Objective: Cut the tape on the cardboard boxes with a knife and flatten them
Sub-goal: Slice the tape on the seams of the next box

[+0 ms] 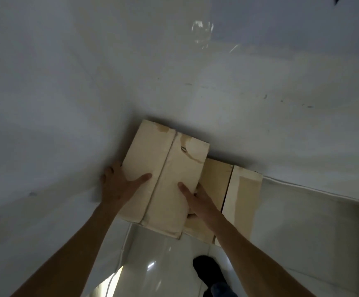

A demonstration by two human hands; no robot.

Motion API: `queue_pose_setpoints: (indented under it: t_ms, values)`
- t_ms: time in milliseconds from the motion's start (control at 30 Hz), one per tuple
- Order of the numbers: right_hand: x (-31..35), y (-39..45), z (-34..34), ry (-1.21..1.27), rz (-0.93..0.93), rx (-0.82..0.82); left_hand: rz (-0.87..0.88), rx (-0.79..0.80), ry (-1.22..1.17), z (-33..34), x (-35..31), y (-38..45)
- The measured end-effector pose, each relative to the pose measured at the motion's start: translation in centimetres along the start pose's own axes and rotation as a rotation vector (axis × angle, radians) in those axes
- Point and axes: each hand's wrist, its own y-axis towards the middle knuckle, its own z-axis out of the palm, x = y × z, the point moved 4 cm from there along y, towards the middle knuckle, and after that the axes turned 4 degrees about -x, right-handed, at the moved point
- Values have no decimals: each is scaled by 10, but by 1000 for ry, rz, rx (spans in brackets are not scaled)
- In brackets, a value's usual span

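Arms reach up from the bottom of the frame, over a glossy tiled floor and a dark shoe at lower centre. The left hand grips the left edge of a cardboard box at mid-frame, thumb laid on its top face; the right hand clasps the right edge, thumb on top, fingers tucked down the side. Both hands are clamped on it, likely to lift or shift it for cutting. Its centre seam looks taped shut. A second box sits touching it on the right, tape on its top. No knife shows. Both boxes stand against a pale wall, which fills the upper frame, scuffed at upper right.
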Motion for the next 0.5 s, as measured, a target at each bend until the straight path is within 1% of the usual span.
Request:
queue_pose_setpoints:
  t_ms: [67, 233, 333, 400, 500]
  values:
    - [11, -12, -9, -1, -36, -22, 26, 10, -30, -14, -13, -15]
    - [41, -76, -38, -11, -88, -60, 44, 105, -173, -60, -43, -72]
    - [51, -129, -61, -30, -131, -115, 75, 103, -162, -94, -65, -125]
    - [55, -172, -77, 16, -158, -155, 97, 93, -164, -117, -79, -167]
    - [54, -235, -110, 110, -200, -251, 143, 113, -237, -146, -97, -227]
